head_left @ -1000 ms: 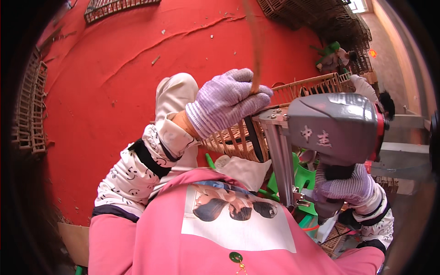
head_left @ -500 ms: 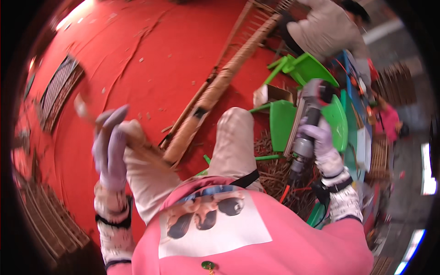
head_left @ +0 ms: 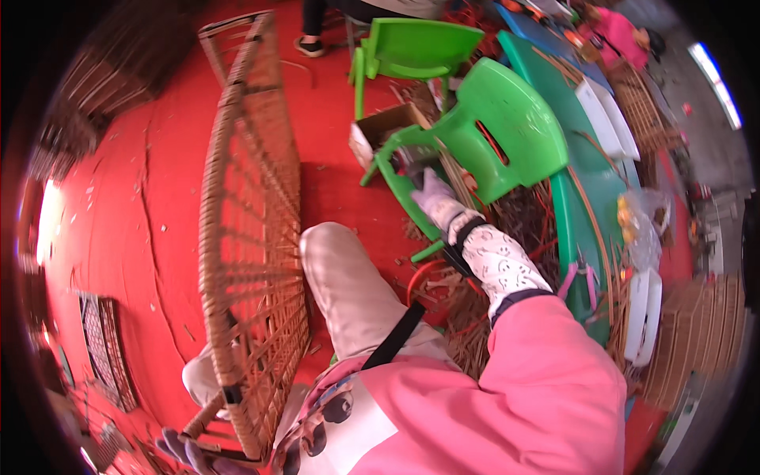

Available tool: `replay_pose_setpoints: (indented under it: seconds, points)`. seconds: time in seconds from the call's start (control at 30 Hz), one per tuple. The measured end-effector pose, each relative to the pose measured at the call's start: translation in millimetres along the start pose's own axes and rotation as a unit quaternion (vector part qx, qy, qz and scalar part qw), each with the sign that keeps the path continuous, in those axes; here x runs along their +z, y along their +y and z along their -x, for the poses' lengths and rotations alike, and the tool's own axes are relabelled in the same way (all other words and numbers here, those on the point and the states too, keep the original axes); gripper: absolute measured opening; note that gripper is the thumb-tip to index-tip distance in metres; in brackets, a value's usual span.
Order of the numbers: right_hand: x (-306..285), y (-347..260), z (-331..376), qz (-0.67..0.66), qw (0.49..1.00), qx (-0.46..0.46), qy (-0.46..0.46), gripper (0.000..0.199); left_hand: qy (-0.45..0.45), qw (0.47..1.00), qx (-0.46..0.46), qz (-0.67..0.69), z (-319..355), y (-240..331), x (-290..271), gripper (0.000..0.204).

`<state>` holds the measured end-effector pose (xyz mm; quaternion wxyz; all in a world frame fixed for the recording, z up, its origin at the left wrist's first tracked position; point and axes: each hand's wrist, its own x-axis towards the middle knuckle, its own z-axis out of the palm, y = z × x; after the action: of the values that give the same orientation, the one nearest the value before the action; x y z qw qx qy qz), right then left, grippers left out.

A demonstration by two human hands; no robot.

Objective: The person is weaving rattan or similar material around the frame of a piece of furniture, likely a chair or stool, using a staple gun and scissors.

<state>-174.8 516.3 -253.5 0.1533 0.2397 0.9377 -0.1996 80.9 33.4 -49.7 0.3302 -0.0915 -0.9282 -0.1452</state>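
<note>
Woven wicker panel (head_left: 253, 229): brown open lattice, upright on edge across red floor.

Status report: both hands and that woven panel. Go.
Left hand gripping the low end of the woven cane panel, standing on edge. Right hand resting on the green chair. Cane scraps underfoot.

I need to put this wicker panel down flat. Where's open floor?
Bare red floor lies left of the wicker panel. Right of the knee, around the green chair and right hand, cane scraps crowd it.
</note>
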Motion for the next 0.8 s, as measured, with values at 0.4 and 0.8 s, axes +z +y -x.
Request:
replay_pose_setpoints:
  seconds: [0.4, 0.8]
  points:
    - [-176, 133, 223, 0.047, 0.939, 0.221, 0.259, 0.107, 0.029, 0.993, -0.060, 0.096, -7, -9, 14, 0.044]
    - [-156, 203, 192, -0.087, 0.973, 0.072, 0.203, 0.028, 0.078, 0.954, -0.240, 0.164, 10, -50, -46, 0.032]
